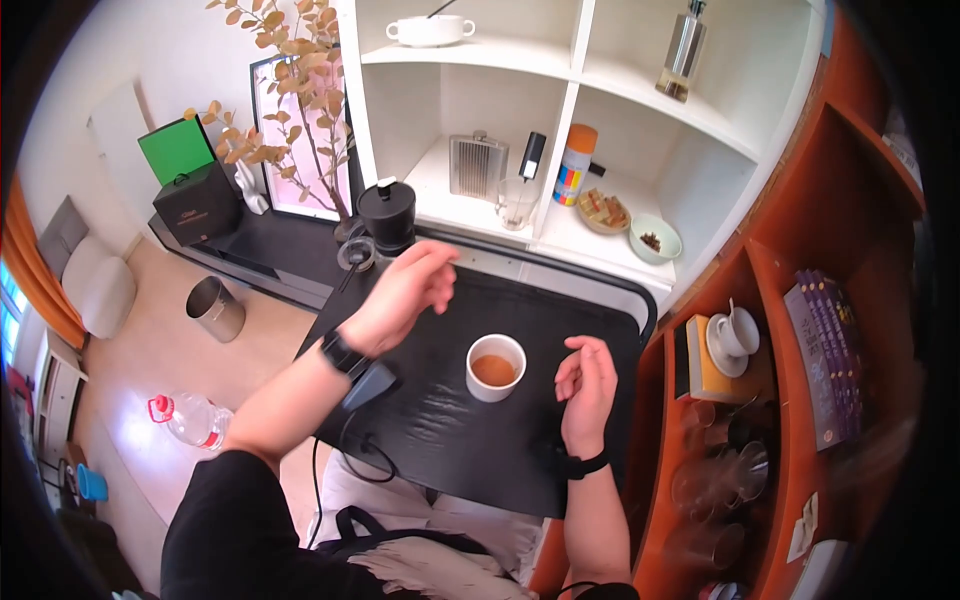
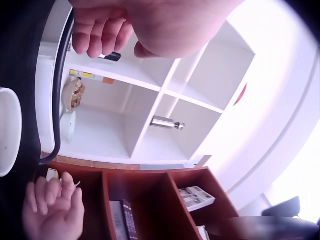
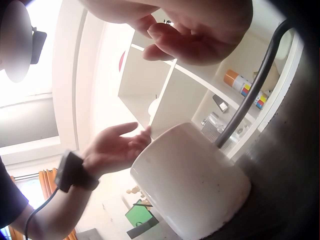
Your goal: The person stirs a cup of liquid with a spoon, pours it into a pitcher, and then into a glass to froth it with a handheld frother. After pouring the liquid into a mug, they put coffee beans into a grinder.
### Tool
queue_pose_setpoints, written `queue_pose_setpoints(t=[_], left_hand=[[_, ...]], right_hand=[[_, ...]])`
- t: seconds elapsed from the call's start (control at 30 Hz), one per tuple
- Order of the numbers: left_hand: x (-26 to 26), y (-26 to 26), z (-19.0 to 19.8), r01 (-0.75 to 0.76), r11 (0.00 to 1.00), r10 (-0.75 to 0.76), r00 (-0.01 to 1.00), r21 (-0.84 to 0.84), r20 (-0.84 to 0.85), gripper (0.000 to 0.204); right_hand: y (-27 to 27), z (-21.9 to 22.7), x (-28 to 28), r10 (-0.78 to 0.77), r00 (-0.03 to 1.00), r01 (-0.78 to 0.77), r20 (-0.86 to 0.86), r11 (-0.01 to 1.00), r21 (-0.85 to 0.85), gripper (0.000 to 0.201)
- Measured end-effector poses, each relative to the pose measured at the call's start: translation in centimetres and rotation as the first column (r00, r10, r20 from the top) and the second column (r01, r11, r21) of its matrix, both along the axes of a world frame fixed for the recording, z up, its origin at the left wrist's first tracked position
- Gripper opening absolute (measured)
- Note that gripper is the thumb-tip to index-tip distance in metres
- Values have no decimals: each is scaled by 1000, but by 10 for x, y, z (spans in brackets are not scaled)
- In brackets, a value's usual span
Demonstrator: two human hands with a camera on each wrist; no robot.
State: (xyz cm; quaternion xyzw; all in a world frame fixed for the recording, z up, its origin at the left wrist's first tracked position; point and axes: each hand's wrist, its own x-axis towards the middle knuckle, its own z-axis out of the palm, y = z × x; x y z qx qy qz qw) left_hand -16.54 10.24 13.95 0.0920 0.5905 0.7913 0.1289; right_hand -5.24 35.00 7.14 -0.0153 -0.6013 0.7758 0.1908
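A white cup (image 1: pixel 496 368) with brown contents stands on the black tabletop (image 1: pixel 440 430). To its upper left, my left hand (image 1: pixel 405 300) is raised with loosely bent fingers and holds nothing. My right hand (image 1: pixel 587 390) is just right of the cup, its fingers loosely bent and nothing held. The right wrist view shows the cup (image 3: pixel 190 180) large, with the right hand (image 3: pixel 195 30) above and the left hand (image 3: pixel 117 150) beyond. In the left wrist view the cup (image 2: pixel 9 131) is cut by the left edge.
A black lidded canister (image 1: pixel 387 215) stands behind the left hand. White shelves (image 1: pixel 490 240) hold a flask, a glass, a spray can and bowls. A grey-blue object (image 1: pixel 370 385) with a cable lies left of the cup. Reddish shelves (image 1: pixel 790 250) stand at the right.
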Motion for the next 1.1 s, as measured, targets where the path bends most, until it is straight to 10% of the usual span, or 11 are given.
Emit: queue_pose_setpoints(t=[0.27, 0.5, 0.73, 1.1], left_hand=[[130, -103, -65, -335, 918, 333, 942, 210, 49, 30], [149, -120, -103, -371, 912, 391, 916, 178, -94, 32], [148, -92, -130, -211, 976, 214, 918, 43, -333, 34], [144, -81, -141, -109, 958, 162, 969, 266, -185, 41]], right_hand=[[0, -3, 1, 80, 997, -80, 11, 974, 214, 26], [-11, -15, 0, 75, 988, -149, 134, 679, 719, 105], [-18, -18, -3, 48, 964, -237, 260, 590, 772, 91], [-36, -20, -6, 32, 992, -114, 118, 596, 795, 77]])
